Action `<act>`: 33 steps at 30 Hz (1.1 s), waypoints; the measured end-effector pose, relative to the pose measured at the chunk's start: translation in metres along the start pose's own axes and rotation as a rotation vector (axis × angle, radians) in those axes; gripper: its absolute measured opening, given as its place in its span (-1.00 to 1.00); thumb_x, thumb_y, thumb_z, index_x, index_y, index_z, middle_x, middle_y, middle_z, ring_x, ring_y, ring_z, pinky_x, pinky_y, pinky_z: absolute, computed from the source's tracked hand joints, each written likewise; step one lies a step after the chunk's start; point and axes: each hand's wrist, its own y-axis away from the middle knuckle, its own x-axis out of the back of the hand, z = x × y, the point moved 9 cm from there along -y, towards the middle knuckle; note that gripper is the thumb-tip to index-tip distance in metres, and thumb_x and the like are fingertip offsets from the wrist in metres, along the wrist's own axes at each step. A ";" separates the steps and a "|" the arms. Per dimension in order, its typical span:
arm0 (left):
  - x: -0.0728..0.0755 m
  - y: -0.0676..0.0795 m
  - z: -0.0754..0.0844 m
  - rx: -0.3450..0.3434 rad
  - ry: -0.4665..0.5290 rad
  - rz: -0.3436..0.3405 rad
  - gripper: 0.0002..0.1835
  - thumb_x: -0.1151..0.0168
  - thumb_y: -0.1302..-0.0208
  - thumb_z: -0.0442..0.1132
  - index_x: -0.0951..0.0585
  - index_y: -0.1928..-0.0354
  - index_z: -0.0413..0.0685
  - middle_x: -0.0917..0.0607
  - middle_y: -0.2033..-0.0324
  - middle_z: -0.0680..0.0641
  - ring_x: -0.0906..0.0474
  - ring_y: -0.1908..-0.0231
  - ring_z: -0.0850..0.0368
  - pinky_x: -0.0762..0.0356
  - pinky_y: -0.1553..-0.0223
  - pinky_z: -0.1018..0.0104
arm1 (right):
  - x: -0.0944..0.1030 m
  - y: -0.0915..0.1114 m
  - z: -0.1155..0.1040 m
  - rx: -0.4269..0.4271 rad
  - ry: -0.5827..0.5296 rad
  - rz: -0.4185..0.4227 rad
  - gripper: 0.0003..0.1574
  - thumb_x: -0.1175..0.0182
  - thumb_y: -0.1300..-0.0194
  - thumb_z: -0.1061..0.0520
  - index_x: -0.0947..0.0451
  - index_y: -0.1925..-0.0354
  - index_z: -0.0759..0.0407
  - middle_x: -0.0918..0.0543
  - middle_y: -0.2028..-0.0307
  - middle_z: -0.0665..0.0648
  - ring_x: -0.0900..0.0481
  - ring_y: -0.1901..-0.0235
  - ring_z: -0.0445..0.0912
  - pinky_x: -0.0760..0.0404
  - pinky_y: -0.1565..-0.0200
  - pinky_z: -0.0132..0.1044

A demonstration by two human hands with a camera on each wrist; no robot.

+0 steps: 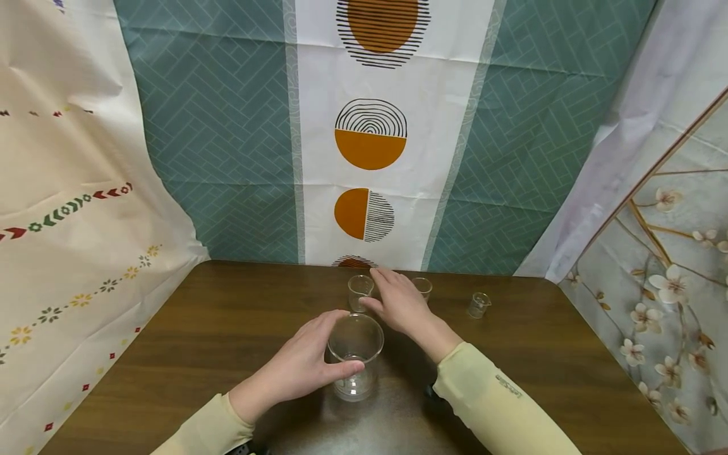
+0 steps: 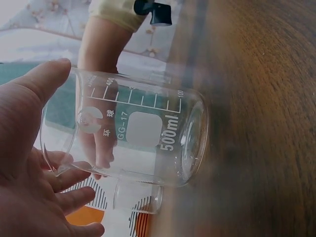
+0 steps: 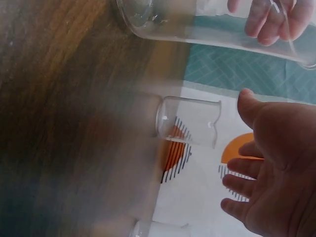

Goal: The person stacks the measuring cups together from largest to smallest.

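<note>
While the large glass beaker point(image 1: 365, 347) stands upright on the worktop point(image 1: 239, 328), the left hand point(image 1: 301, 363) has thumb and fingers bent around the upper part (how firmly, one cannot tell). The right hand point(image 1: 402, 304) has free fingers, holding nothing, near a smaller beaker point(image 1: 357, 294). Such glass should be stiff, slippery and fragile, perhaps moderately heavy; a grip around the body, below the thin rim, seems safest.

I'm looking around, but can't tell if it's home or lab: a green-and-white cloth point(image 1: 227, 126) is hanging behind the brown worktop point(image 1: 216, 335), a flowery cloth point(image 1: 654, 328) beside it, and glass beakers point(image 1: 366, 344) are standing on top.
</note>
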 end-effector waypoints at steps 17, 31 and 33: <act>0.000 -0.001 0.001 -0.015 0.001 0.004 -0.02 -0.55 -0.31 0.35 -0.44 -0.55 -0.07 -0.55 -0.47 -0.05 -0.47 -0.45 -0.17 -0.46 -0.41 -0.26 | -0.019 -0.019 0.007 -0.079 0.024 -0.086 0.00 -0.25 -0.63 -0.33 -0.31 -0.65 0.29 -0.41 -0.58 0.34 -0.39 -0.56 0.23 -0.31 -0.57 0.10; 0.000 -0.001 0.000 -0.013 -0.005 0.003 -0.03 -0.56 -0.30 0.34 -0.44 -0.54 -0.05 -0.55 -0.46 -0.07 -0.47 -0.46 -0.16 -0.42 -0.44 -0.27 | -0.028 -0.032 0.006 -0.080 0.100 -0.094 0.01 -0.22 -0.64 -0.35 -0.34 -0.61 0.37 -0.46 -0.55 0.34 -0.40 -0.56 0.19 -0.32 -0.57 0.06; 0.000 -0.001 -0.001 -0.011 -0.003 0.000 -0.03 -0.56 -0.30 0.33 -0.43 -0.54 -0.06 -0.55 -0.46 -0.08 -0.46 -0.46 -0.17 -0.42 -0.44 -0.28 | -0.030 -0.033 0.006 -0.085 0.107 -0.095 0.00 -0.21 -0.65 -0.35 -0.36 -0.59 0.38 -0.47 -0.53 0.34 -0.41 -0.55 0.18 -0.33 -0.56 0.06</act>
